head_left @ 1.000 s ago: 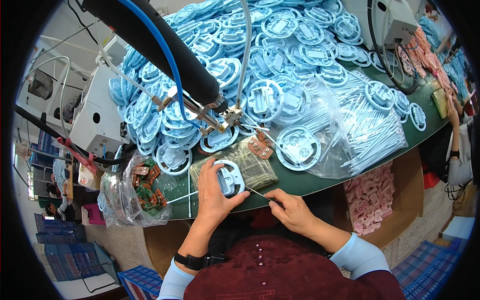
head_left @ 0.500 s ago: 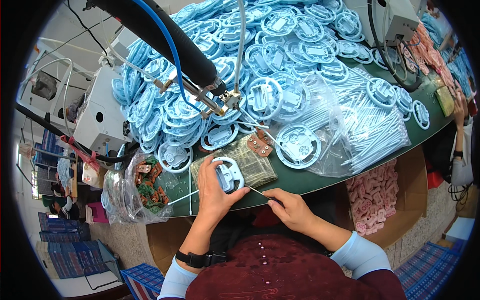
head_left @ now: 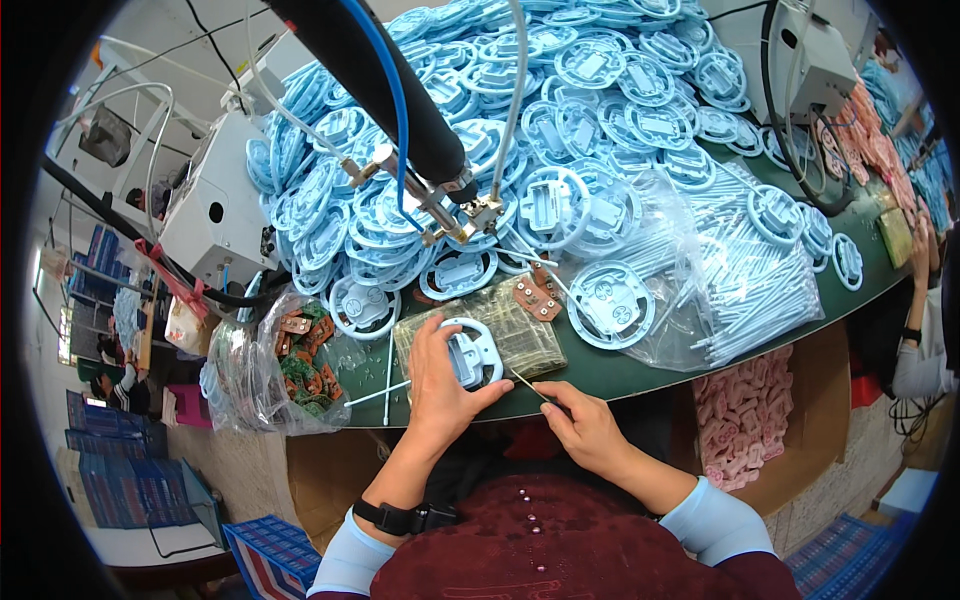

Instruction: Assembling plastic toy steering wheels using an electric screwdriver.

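Observation:
My left hand is closed round a light-blue plastic ring part with a boxy recessed middle. The part rests over a block wrapped in clear yellowish film. A thin blue stick runs out from under this hand; whether it joins the part is hidden. In my right hand a thin pointed metal tool is pinched, its tip just right of the part and pointing towards my left thumb. Small brown circuit boards lie on the block's far side.
A big heap of similar blue ring parts covers the back of the green table. A black arm with a metal nozzle hangs above. Bagged blue sticks lie right, bagged boards left. Pink parts fill a box below.
The whole view has shifted slightly, so the table things sit farther right in the picture. Both hands keep their holds, and the tool tip stays close beside the ring part.

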### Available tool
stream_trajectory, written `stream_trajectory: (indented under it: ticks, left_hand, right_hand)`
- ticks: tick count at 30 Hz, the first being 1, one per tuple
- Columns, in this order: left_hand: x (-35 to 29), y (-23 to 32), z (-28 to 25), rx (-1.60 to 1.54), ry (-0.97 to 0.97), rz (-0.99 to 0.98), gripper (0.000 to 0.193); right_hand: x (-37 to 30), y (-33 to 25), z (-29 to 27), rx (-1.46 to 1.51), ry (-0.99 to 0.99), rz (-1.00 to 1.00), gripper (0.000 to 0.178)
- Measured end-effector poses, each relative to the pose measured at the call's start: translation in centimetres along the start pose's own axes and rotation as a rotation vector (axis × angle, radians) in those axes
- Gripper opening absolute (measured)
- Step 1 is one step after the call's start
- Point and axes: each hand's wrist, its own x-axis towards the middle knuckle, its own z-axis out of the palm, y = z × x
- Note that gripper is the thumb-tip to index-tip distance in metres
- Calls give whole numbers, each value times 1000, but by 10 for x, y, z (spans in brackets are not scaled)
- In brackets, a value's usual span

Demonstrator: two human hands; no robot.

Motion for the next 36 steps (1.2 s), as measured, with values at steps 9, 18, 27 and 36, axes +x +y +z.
stream_trajectory:
  ticks: [9,18,27,36]
  left_hand:
    - [0,0,-1,6,3,-29,93]
    - [1,2,2,23,18,-21,92]
    - [-1,2,0,39,-6,-48,93]
    - [-4,-2,0,-41,-8,-70,90]
  right_hand:
    - [-4,6,-1,-23,12,-105,25]
    - [-5,5,-1,199,-98,194,26]
    - [2,0,-4,137,-77,56,23]
    - [4,-1,-1,-406,34,-234,20]
